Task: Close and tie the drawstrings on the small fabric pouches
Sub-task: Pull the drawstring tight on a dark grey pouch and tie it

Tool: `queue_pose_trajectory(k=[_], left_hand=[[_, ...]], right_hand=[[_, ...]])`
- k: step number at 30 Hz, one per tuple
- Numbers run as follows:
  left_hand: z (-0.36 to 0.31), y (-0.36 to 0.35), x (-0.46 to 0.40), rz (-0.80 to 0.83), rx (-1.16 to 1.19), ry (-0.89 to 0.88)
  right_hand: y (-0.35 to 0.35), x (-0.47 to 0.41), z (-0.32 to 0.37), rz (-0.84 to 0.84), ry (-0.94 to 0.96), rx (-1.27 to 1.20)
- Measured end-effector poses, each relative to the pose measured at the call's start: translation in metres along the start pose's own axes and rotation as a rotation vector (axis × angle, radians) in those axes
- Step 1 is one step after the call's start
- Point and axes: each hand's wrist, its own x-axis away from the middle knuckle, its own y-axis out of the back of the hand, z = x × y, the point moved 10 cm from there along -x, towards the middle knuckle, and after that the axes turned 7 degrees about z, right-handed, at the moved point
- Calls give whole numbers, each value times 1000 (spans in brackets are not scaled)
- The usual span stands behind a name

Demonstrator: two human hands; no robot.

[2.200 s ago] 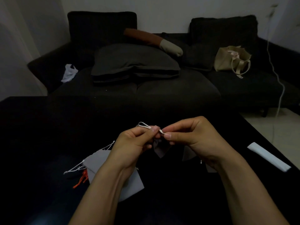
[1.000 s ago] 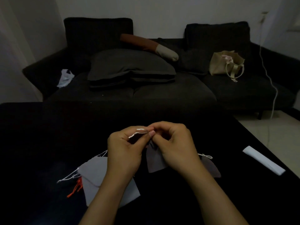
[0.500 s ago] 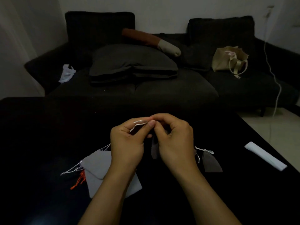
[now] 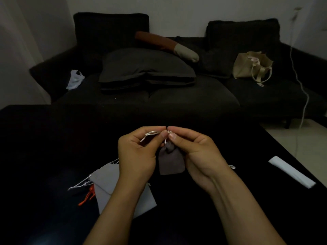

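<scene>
A small grey fabric pouch (image 4: pixel 170 160) hangs between my hands above the black table (image 4: pixel 44 138), its neck gathered tight. My left hand (image 4: pixel 137 154) pinches the white drawstring (image 4: pixel 151 134) between thumb and forefinger. My right hand (image 4: pixel 196 152) pinches the same string just above the pouch's neck, fingertips nearly touching the left ones. Two lighter grey pouches (image 4: pixel 106 179) lie flat on the table under my left forearm, with white strings (image 4: pixel 79 185) trailing left. Behind my right wrist a bit of another pouch's white string (image 4: pixel 232 167) shows.
An orange cord (image 4: pixel 87 196) lies beside the flat pouches. A white folded strip (image 4: pixel 292 171) sits near the table's right edge. Beyond the table stands a dark sofa (image 4: pixel 177 99) with cushions, a beige tote bag (image 4: pixel 251 66) and a white plastic bag (image 4: pixel 75 79).
My hands have parted slightly, and the held pouch now hangs in full view between them with its neck cinched. The pouch on the right has gone behind my right wrist.
</scene>
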Motion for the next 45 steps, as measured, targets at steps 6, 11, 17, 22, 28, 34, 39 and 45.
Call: queue_pose_trajectory(k=[6, 11, 17, 22, 28, 34, 39, 45], left_hand=[[9, -6, 2, 10, 53, 76], [22, -10, 4, -9, 218, 201], [41, 2, 4, -130, 437, 324], [51, -9, 10, -162, 702, 401], [57, -33, 10, -7, 1064, 593], [53, -40, 13, 33, 1087, 611], [63, -31, 15, -73, 912, 601], [62, -40, 18, -107, 921, 601]], right_hand=[[11, -1, 10, -72, 44, 144], [12, -2, 20, -86, 105, 319], [18, 1, 34, -176, 169, 580], [28, 5, 44, -280, 236, 541], [7, -2, 22, 23, 51, -214], [14, -7, 19, -10, 59, -234], [38, -4, 35, -152, 142, 27], [52, 0, 43, -238, 162, 64]])
